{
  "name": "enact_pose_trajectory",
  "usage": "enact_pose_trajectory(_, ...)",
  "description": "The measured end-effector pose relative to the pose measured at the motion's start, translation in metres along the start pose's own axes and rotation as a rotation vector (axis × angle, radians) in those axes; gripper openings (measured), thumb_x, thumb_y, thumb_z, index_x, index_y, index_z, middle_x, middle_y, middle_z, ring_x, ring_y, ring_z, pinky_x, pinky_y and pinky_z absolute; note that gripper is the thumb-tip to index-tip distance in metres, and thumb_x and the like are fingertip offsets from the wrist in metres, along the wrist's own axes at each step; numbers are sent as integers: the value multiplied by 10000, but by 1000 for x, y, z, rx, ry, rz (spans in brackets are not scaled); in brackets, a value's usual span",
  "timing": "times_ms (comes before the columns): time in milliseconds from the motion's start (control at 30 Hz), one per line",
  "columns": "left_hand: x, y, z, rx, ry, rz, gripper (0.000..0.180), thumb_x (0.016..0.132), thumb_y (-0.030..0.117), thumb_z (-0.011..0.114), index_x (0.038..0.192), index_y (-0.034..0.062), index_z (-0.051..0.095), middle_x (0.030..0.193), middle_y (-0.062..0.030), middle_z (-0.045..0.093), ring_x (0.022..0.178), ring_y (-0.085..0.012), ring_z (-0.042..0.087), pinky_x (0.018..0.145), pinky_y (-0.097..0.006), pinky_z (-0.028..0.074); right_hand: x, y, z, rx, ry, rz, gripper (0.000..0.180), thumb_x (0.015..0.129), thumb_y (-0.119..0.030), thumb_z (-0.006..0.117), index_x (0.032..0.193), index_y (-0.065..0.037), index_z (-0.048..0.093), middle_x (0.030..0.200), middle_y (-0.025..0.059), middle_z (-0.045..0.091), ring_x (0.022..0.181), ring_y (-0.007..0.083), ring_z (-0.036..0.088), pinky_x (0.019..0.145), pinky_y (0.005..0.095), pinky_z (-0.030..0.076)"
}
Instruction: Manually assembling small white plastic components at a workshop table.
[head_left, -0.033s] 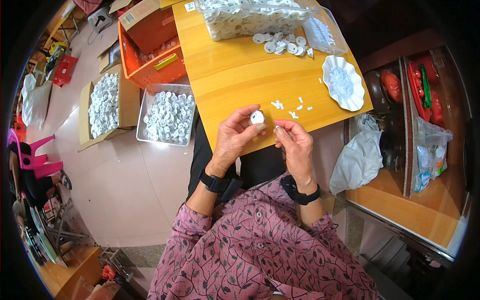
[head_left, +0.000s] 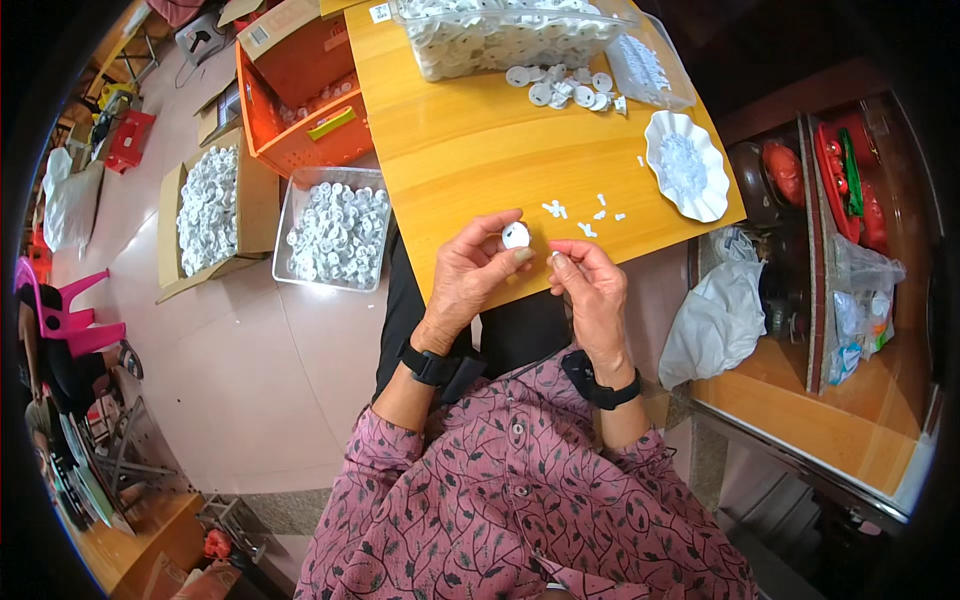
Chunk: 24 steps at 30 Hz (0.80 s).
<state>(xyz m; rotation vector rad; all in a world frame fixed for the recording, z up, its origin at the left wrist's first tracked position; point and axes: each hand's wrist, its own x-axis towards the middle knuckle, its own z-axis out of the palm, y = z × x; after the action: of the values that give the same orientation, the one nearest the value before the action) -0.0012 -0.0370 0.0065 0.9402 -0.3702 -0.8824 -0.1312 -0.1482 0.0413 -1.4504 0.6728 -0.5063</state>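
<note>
My left hand (head_left: 470, 275) holds a small white round disc (head_left: 516, 236) between thumb and fingertips, just above the near edge of the wooden table (head_left: 480, 150). My right hand (head_left: 592, 290) is right beside it, thumb and forefinger pinched on what looks like a tiny white piece close to the disc. A few more tiny white pieces (head_left: 585, 216) lie scattered on the table just beyond my hands. Both wrists carry black bands.
A white scalloped dish (head_left: 685, 165) of small clear parts sits at the table's right. A clear tub (head_left: 500, 35) of white discs, loose discs (head_left: 565, 88) and a plastic bag (head_left: 650, 65) are at the far end. On the floor stand an orange crate (head_left: 310, 110), a cardboard box (head_left: 205, 210) and a clear tray (head_left: 335, 235) of white parts.
</note>
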Motion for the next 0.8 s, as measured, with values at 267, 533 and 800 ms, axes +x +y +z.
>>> enact_pose_trajectory(267,3,-3,1,245,-20,165,467,828,-36,743,1276,13,617,1088,-13,574,879,-62,577,752,-190,497,-1,-6,5,-87,89,-29,137,968,-53,611,1075,21,655,945,64,679,778,96,639,668,240,532)
enact_pose_trajectory(533,0,-2,4,174,-1,95,480,834,-28,740,1290,-2,590,1042,-16,632,874,-46,589,742,-181,496,2,-8,3,-531,109,-388,121,894,9,665,1013,-3,685,901,89,618,749,158,627,645,273,507)
enact_pose_trajectory(800,-1,-3,-2,166,-40,18,496,846,-29,744,1308,-2,565,1094,-57,674,968,-96,640,767,-205,543,1,-9,4,-251,140,-236,100,915,-14,670,1006,27,674,900,59,660,750,111,638,673,234,515)
